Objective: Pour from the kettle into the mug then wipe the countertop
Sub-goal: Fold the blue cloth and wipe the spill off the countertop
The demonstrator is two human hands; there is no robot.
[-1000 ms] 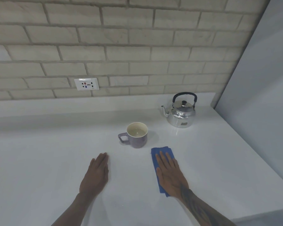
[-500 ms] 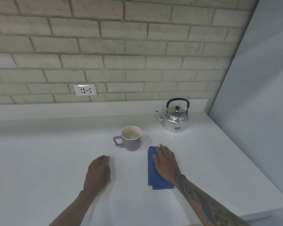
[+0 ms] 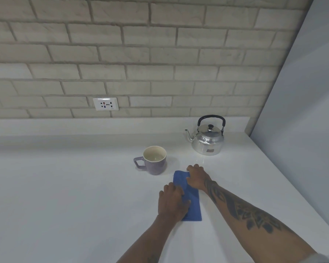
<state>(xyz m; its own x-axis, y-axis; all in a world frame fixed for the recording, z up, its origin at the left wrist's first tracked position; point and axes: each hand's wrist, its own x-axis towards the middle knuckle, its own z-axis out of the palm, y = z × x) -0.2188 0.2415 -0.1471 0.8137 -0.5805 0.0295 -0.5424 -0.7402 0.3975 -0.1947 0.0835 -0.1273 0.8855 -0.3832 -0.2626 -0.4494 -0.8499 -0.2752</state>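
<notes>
On the white tabletop [image 3: 65, 186], the blue cloth [image 3: 190, 198] lies under both hands, long axis running away from the person. Left hand [image 3: 172, 202] presses its near edge, fingers spread flat; right hand [image 3: 197, 176] pinches its far end. Mug [image 3: 155, 160] and kettle [image 3: 207, 139] stand beyond, against a brick wall [image 3: 141, 54].

kettle [image 3: 207, 142]: steel, upright, back-right | mug [image 3: 154, 160]: purple, upright | countertop [image 3: 65, 186]: white
</notes>
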